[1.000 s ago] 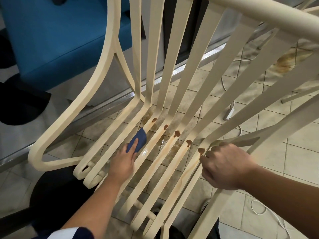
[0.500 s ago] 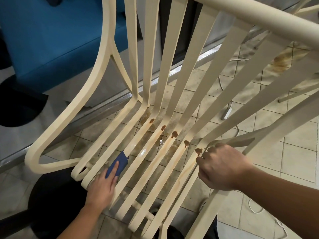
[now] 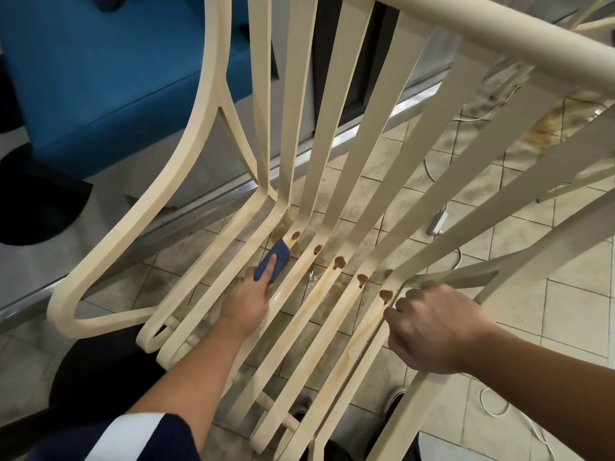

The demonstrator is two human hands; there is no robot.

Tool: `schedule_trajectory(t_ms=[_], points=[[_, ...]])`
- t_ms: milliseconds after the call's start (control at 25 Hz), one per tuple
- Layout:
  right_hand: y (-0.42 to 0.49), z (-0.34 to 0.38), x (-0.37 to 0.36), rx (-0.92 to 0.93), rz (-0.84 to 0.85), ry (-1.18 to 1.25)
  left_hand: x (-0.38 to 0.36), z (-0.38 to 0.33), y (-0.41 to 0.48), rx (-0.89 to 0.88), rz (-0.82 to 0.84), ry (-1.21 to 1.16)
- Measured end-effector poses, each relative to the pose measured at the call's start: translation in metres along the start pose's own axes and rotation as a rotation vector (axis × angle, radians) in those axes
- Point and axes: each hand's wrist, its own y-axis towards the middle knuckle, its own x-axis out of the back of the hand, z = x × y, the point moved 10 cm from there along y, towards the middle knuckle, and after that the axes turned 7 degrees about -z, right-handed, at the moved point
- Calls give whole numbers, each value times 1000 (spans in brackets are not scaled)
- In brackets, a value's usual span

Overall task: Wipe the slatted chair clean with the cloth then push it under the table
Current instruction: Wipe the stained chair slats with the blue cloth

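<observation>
A cream slatted chair (image 3: 186, 168) fills the view, its seat slats running toward me. Brown blobs (image 3: 339, 262) sit in a row where the seat bends into the back, with rusty streaks down the slats. My left hand (image 3: 248, 302) presses a folded blue cloth (image 3: 274, 262) onto a left seat slat, index finger lying along the cloth, just below the leftmost blob. My right hand (image 3: 432, 327) grips the chair's right side rail near the armrest joint, fingers curled round it.
A blue upholstered seat (image 3: 100, 68) stands at the upper left beyond a metal floor rail (image 3: 362, 128). Stained beige tiles (image 3: 572, 307) lie under the chair, with white cables (image 3: 496, 404) and a small adapter (image 3: 437, 222) at the right. My shoes show below.
My left hand drew the cloth down the slat toward me, then slid it back up to the seat bend. My right hand has kept its grip on the rail.
</observation>
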Motion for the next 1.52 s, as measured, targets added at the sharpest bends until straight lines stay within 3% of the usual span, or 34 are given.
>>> schedule_trajectory(t_ms=[160, 280, 600, 800, 1080, 1520], points=[[0, -2, -2, -29, 5, 11, -5, -24, 37, -13, 95, 39], [0, -2, -2, -27, -2, 18, -3, -21, 33, -22, 35, 41], [-1, -2, -5, -27, 44, -3, -10, 51, -78, -61, -88, 4], [-1, -1, -4, -15, 21, 12, -16, 89, -130, 43, -71, -11], [-2, -1, -7, -15, 12, 3, -6, 36, -60, 4, -106, 98], [0, -1, 1, -10, -9, -10, -5, -36, 55, 85, 159, 57]])
